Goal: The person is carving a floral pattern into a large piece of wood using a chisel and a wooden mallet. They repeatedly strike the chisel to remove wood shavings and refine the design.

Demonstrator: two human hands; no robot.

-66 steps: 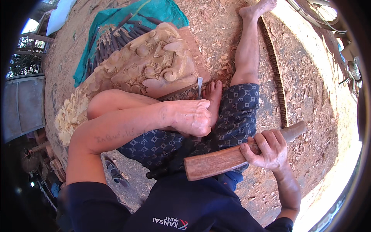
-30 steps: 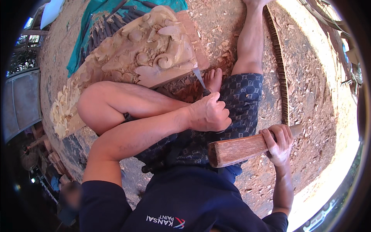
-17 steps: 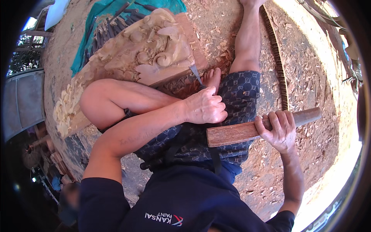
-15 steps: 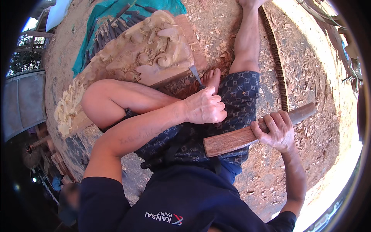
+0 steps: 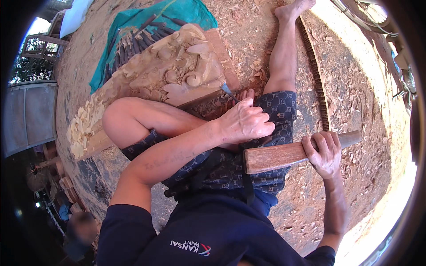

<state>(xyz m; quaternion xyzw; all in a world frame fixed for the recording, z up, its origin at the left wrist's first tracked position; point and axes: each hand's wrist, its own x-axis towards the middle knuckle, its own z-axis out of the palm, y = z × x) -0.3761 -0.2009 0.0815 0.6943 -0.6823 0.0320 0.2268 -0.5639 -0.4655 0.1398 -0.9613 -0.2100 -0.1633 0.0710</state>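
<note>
My left hand (image 5: 248, 119) is closed round the handle of a chisel. The chisel's metal blade (image 5: 228, 91) points up and left, its tip at the near right edge of a carved wooden panel (image 5: 195, 80); I cannot tell whether it touches. Scrolls and leaf shapes stand out in relief on the panel. In my right hand (image 5: 325, 153) is a wooden mallet (image 5: 275, 158), a long squared billet with a narrower end toward the right. Its thick end lies over my lap, close to my left fist and apart from it.
Several dark-handled carving tools (image 5: 142, 40) lie on a teal cloth (image 5: 104, 66) beyond the panel. Pale shavings (image 5: 82, 128) pile at its left end. A ridged strip (image 5: 317, 71) runs along the chip-strewn ground right of my outstretched leg. A person (image 5: 82, 232) is at the lower left.
My left hand and the chisel have shifted slightly right and down. The mallet's thick end has moved a little right, and the mallet lies more level. The whole view has shifted slightly.
</note>
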